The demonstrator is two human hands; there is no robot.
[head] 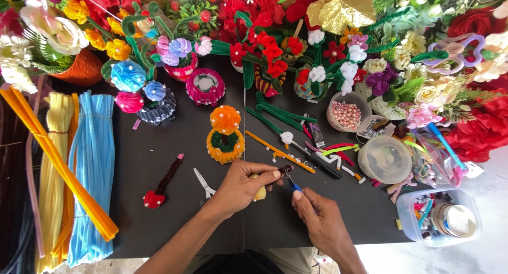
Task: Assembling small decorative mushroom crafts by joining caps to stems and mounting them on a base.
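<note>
Where the black counter [174, 200] lies bare near its front edge, the left hand [241, 188] has its grip closed on a small yellow piece [260, 193] with a dark stem [286, 170]. The right hand [317, 216] pinches blue-handled pliers [292, 185] at that stem. Scissors [203, 183] lie just left; an orange flower pot [225, 136] stands behind.

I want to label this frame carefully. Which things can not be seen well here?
Head view only:
- Yellow piece: mostly hidden inside left hand.
- Blue-handled tool: its tip is tiny and dark; right hand covers the handle.
- Plastic box: contents too small and jumbled.
- Flowers: cut by the frame edges.
</note>
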